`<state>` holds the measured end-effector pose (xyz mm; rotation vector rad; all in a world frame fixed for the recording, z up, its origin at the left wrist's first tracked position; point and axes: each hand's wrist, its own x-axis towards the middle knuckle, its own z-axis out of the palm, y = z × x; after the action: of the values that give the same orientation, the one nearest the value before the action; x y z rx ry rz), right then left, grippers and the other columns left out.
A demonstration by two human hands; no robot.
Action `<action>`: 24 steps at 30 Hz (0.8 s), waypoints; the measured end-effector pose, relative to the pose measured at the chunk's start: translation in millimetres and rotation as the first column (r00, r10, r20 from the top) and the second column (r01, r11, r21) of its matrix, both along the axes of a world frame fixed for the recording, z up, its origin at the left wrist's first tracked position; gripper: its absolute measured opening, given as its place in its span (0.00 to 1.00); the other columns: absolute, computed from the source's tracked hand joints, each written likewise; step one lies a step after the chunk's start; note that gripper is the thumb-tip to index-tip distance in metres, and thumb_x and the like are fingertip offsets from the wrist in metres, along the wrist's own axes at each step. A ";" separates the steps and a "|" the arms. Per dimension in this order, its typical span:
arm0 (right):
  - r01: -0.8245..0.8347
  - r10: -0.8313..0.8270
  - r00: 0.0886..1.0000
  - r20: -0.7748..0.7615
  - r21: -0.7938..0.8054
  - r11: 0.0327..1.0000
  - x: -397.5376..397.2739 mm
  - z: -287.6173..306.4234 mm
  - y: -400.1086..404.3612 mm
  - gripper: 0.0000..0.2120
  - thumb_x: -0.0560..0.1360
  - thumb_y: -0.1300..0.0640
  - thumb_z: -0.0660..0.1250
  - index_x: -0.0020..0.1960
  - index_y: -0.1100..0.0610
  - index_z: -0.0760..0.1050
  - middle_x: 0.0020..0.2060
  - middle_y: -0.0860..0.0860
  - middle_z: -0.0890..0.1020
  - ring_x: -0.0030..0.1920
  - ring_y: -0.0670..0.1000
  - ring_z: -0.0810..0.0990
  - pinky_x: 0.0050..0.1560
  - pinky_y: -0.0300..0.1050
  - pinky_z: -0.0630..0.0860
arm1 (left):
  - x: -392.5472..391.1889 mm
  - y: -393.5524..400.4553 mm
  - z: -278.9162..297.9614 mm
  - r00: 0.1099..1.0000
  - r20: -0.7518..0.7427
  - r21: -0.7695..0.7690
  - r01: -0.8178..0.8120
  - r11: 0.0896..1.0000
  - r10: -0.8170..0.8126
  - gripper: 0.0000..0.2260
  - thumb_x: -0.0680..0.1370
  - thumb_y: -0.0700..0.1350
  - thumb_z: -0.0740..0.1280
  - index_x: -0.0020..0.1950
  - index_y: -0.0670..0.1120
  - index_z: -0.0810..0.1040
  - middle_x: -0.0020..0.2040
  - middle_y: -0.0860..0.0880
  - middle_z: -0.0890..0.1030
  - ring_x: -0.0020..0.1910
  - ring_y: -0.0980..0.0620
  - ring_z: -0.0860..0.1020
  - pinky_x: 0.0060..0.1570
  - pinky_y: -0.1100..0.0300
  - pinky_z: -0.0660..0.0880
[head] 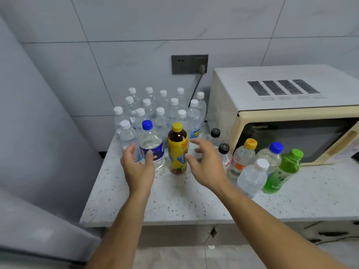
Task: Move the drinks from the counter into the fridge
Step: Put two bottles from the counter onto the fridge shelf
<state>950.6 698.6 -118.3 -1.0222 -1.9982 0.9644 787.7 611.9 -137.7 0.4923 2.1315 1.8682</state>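
Observation:
Many drink bottles stand on the speckled counter (174, 202). A clear bottle with a blue cap and blue label (151, 144) stands just beyond my left hand (138, 167), whose fingers are spread around its lower part; the thumb touches the label. Beside it stands a yellow-capped iced tea bottle (177, 148). My right hand (206, 164) is open next to the tea bottle, thumb near its label, not gripping it. The grey fridge (38, 152) stands at the left, door closed.
Several white-capped water bottles (155, 109) crowd the back of the counter. More bottles, including a green one (281, 171), an orange-capped one (242, 156) and two black-capped ones, stand before a cream microwave (281, 113). A wall socket (189, 64) holds a plug and cable.

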 end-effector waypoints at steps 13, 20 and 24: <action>-0.058 0.059 0.998 0.007 -0.112 0.992 -73.7 9.4 58.8 0.08 0.77 0.51 0.69 0.51 0.54 0.74 0.44 0.50 0.79 0.45 0.51 0.77 0.45 0.46 0.73 | -25.7 65.6 11.6 0.987 -0.114 -0.146 0.093 0.985 -0.110 0.21 0.75 0.60 0.68 0.65 0.56 0.70 0.66 0.55 0.70 0.67 0.49 0.71 0.63 0.48 0.71; -0.114 0.110 0.991 -0.076 -0.053 0.992 -43.2 1.0 44.9 0.04 0.76 0.55 0.69 0.49 0.53 0.75 0.43 0.48 0.78 0.48 0.50 0.76 0.49 0.46 0.73 | -4.9 45.2 14.6 0.991 -0.125 0.023 0.041 0.999 -0.038 0.08 0.76 0.52 0.71 0.49 0.67 0.77 0.56 0.61 0.79 0.55 0.64 0.75 0.54 0.63 0.69; -0.088 0.079 0.984 -0.159 -0.051 0.995 -23.9 -9.9 32.6 0.04 0.75 0.54 0.69 0.46 0.47 0.74 0.42 0.42 0.78 0.47 0.45 0.75 0.49 0.39 0.70 | 4.3 16.1 11.1 0.996 -0.089 0.040 -0.005 0.999 0.008 0.07 0.75 0.52 0.71 0.50 0.64 0.80 0.52 0.59 0.81 0.55 0.60 0.78 0.57 0.55 0.76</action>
<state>926.6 731.2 -128.1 -0.8697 -1.9050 1.1182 792.0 628.1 -126.7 0.5886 2.1575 1.9303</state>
